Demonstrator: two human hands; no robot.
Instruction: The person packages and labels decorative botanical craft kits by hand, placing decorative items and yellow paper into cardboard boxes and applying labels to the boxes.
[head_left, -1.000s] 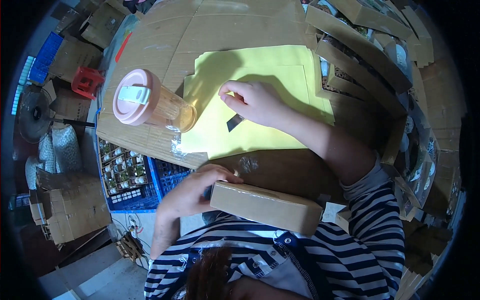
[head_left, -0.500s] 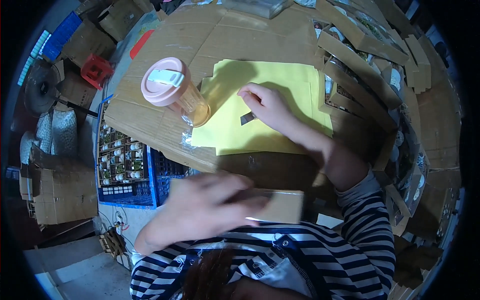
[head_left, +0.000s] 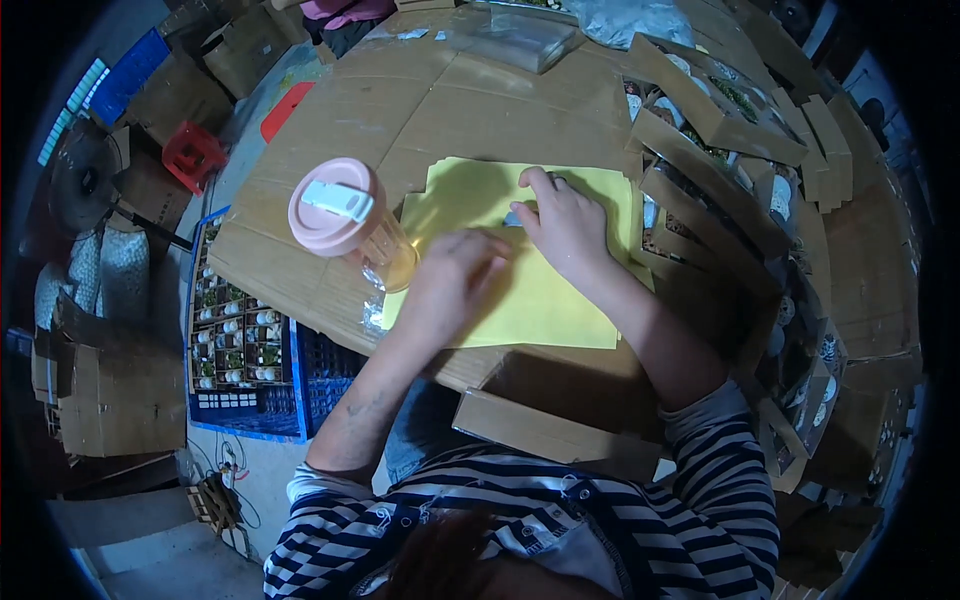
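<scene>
A stack of yellow paper sheets [head_left: 560,312] lies in front of me on the cardboard-covered table. Over its right half my right hand [head_left: 570,225] rests with curled fingers, closed. A small dark bluish flat piece [head_left: 513,219] shows beside its fingertips, too little of it visible to name. My left hand [head_left: 455,280] hovers over the left part of the sheets, its fingers smeared by motion. Close to my body, at the table's near edge, sits a long shallow cardboard box [head_left: 565,432], touched by neither hand.
A clear cup with a pink lid [head_left: 338,205] stands left of the sheets. Cardboard trays of small potted decorations [head_left: 715,150] are piled on the right. Below the left table edge is a blue crate [head_left: 300,385]. A plastic-wrapped stack [head_left: 515,40] lies at the back.
My left hand has moved from the cardboard box by my body up over the yellow sheets. The box now lies at the near edge. My right hand has shifted slightly right.
</scene>
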